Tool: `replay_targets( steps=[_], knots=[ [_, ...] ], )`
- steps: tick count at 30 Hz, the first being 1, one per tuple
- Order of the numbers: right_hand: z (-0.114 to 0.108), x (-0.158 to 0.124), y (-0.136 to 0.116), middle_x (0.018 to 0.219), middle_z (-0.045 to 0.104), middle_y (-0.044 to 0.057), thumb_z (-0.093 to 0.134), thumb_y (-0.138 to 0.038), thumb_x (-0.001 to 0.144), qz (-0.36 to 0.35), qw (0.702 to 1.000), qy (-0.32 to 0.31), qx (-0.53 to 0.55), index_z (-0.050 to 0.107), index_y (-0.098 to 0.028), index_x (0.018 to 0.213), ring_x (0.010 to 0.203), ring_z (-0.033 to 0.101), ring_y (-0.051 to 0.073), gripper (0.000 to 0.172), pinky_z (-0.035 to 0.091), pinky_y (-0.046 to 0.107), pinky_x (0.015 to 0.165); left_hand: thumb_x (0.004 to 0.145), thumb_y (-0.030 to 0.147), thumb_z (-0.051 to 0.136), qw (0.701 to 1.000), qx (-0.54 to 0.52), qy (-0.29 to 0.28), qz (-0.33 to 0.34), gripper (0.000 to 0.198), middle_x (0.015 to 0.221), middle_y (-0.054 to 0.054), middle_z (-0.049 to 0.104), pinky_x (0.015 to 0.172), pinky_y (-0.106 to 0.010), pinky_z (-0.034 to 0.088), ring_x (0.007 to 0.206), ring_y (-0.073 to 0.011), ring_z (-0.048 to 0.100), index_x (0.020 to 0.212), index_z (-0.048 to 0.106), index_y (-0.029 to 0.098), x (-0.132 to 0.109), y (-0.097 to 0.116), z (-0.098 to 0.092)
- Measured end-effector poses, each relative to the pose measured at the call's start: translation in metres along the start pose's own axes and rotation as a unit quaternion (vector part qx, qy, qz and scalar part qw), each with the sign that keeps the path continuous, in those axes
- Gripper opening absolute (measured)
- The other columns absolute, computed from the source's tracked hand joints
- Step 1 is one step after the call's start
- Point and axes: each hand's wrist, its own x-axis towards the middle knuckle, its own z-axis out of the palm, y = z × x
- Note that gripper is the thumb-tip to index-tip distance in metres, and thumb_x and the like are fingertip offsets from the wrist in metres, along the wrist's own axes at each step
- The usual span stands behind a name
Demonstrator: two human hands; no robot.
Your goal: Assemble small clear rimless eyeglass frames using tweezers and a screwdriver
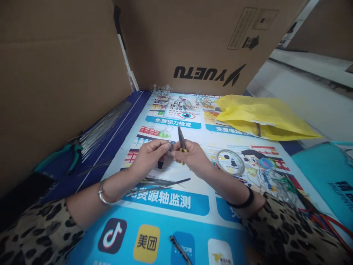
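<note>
My left hand is closed in a pinch, thumb against forefinger, on something too small to make out. Close beside it, my right hand is wrapped round a pair of pliers with yellow handles, whose dark jaws point up and away from me. The right fingertips almost meet the left ones, and I cannot tell whether they touch the same small thing. Below the hands, a bundle of dark thin strips or wires lies on the printed poster sheet.
Left lie loose silvery wires and teal-handled pliers. Right are a clear tape roll, tangled wire pieces, a yellow bag and a teal bag. Wire pieces sit at the back, against cardboard walls.
</note>
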Motion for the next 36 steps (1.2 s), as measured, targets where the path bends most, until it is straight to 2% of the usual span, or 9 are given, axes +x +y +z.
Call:
replay_targets(
  steps=[6,10,12,15,17,20,23,28,36],
  knots=[
    [0.000,0.000,0.002,0.056,0.052,-0.005,0.059,-0.030,0.068,-0.009,0.998,-0.019,-0.056,0.052,-0.018,0.071,0.054,0.047,0.008,0.014,0.037,0.022,0.054,0.076,0.036,0.058,1.000,-0.005,0.003,-0.002,0.021,0.059,0.002,0.054,0.049,-0.018,0.037,0.052,-0.0076,0.047,0.070,0.060,0.015,0.000,0.001,0.000],
    [-0.003,-0.002,-0.002,0.064,0.057,-0.001,0.051,-0.038,0.078,-0.054,0.990,-0.028,-0.130,0.055,-0.017,0.079,0.060,0.052,0.011,0.021,0.038,0.024,0.057,0.076,0.040,0.057,0.997,-0.055,0.047,-0.018,0.024,0.076,-0.001,0.063,0.054,-0.020,0.045,0.059,-0.0089,0.055,0.077,0.057,0.016,-0.001,0.002,-0.002],
    [-0.006,-0.003,-0.002,0.069,0.058,0.001,0.050,-0.038,0.080,-0.126,0.959,-0.001,-0.255,0.057,-0.017,0.078,0.064,0.051,0.012,0.022,0.037,0.024,0.059,0.078,0.042,0.054,0.994,-0.098,0.047,-0.027,0.026,0.079,-0.002,0.064,0.055,-0.022,0.048,0.062,-0.0108,0.059,0.080,0.052,0.016,0.000,0.002,-0.002],
    [-0.011,-0.001,0.004,0.075,0.058,0.005,0.048,-0.031,0.082,-0.236,0.881,0.047,-0.408,0.058,-0.016,0.079,0.071,0.051,0.014,0.018,0.037,0.026,0.064,0.080,0.042,0.051,0.989,-0.135,0.045,-0.043,0.026,0.070,-0.002,0.063,0.052,-0.023,0.049,0.060,-0.0130,0.062,0.080,0.046,0.016,0.001,0.001,-0.003],
    [-0.016,0.001,0.010,0.077,0.059,0.006,0.048,-0.026,0.082,-0.271,0.830,0.081,-0.482,0.060,-0.016,0.082,0.076,0.050,0.017,0.016,0.038,0.029,0.069,0.080,0.041,0.051,0.987,-0.139,0.057,-0.051,0.026,0.065,0.000,0.061,0.049,-0.022,0.048,0.057,-0.0131,0.063,0.077,0.044,0.016,0.003,-0.001,-0.004],
    [-0.024,0.004,0.016,0.079,0.058,0.008,0.048,-0.019,0.080,-0.324,0.748,0.083,-0.573,0.061,-0.016,0.083,0.080,0.048,0.019,0.014,0.036,0.032,0.072,0.080,0.041,0.052,0.986,-0.141,0.074,-0.056,0.026,0.064,0.001,0.059,0.048,-0.020,0.047,0.057,-0.0131,0.063,0.076,0.043,0.017,0.005,-0.003,-0.005],
    [-0.029,0.005,0.015,0.077,0.057,0.008,0.045,-0.018,0.082,-0.349,0.694,0.080,-0.625,0.063,-0.016,0.084,0.079,0.045,0.020,0.018,0.033,0.033,0.070,0.079,0.043,0.052,0.986,-0.137,0.075,-0.065,0.028,0.065,0.001,0.060,0.047,-0.020,0.047,0.057,-0.0138,0.064,0.076,0.043,0.017,0.006,-0.005,-0.006],
    [-0.031,0.005,0.013,0.076,0.055,0.007,0.043,-0.020,0.084,-0.366,0.647,0.067,-0.666,0.062,-0.017,0.084,0.077,0.041,0.019,0.020,0.029,0.033,0.069,0.078,0.042,0.052,0.983,-0.143,0.081,-0.077,0.027,0.061,0.001,0.060,0.044,-0.020,0.046,0.052,-0.0137,0.063,0.076,0.043,0.017,0.007,-0.003,-0.006],
    [-0.031,0.004,0.012,0.076,0.055,0.007,0.042,-0.017,0.085,-0.374,0.624,0.075,-0.682,0.061,-0.018,0.085,0.076,0.040,0.019,0.020,0.027,0.033,0.068,0.079,0.041,0.051,0.985,-0.141,0.063,-0.082,0.027,0.062,0.001,0.059,0.044,-0.020,0.047,0.054,-0.0148,0.064,0.076,0.042,0.016,0.006,-0.004,-0.006]
  ],
)
